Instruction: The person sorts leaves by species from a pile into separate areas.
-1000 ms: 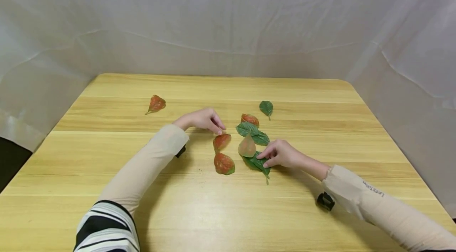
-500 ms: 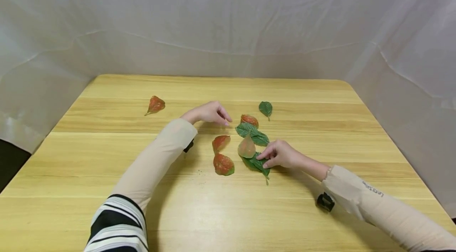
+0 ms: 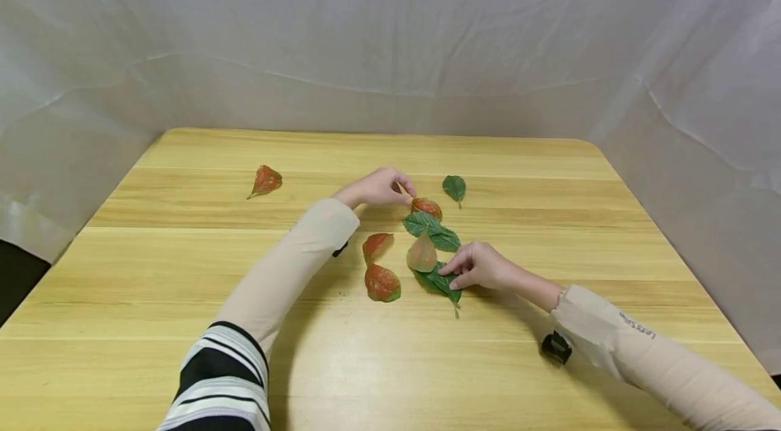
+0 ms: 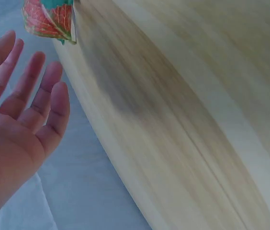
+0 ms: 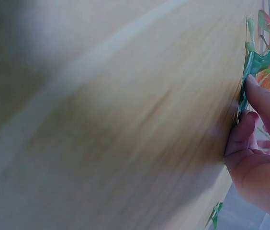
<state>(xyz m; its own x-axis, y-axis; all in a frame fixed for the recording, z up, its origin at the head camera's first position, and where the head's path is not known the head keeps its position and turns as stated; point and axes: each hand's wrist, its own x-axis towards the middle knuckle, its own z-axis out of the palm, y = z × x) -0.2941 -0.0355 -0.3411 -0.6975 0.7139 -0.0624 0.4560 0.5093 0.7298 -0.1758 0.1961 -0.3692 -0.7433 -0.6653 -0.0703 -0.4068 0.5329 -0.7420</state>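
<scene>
In the head view my left hand point(image 3: 383, 187) reaches to a red leaf point(image 3: 426, 208) at the back of a loose cluster. Its fingers are spread and relaxed in the left wrist view, near that red leaf point(image 4: 51, 21), gripping nothing. My right hand point(image 3: 482, 265) rests at the cluster's front right, with thumb and forefinger on a green leaf point(image 3: 450, 281) that lies over another green leaf. The right wrist view has the forefinger against the green leaf point(image 5: 251, 67). Between the hands lie toothed green leaves point(image 3: 432, 228) and a pale orange leaf point(image 3: 422, 253).
Left of the cluster, one red leaf point(image 3: 376, 247) lies behind another red leaf point(image 3: 382, 283). A single red leaf point(image 3: 266, 180) sits far left, and a single green leaf point(image 3: 454, 188) lies near the back. Pale sheeting point(image 3: 390, 31) surrounds the wooden table point(image 3: 518, 377).
My left hand has left the upper of the two left red leaves and moved right and back to the red leaf behind the cluster. The right hand has stayed in place.
</scene>
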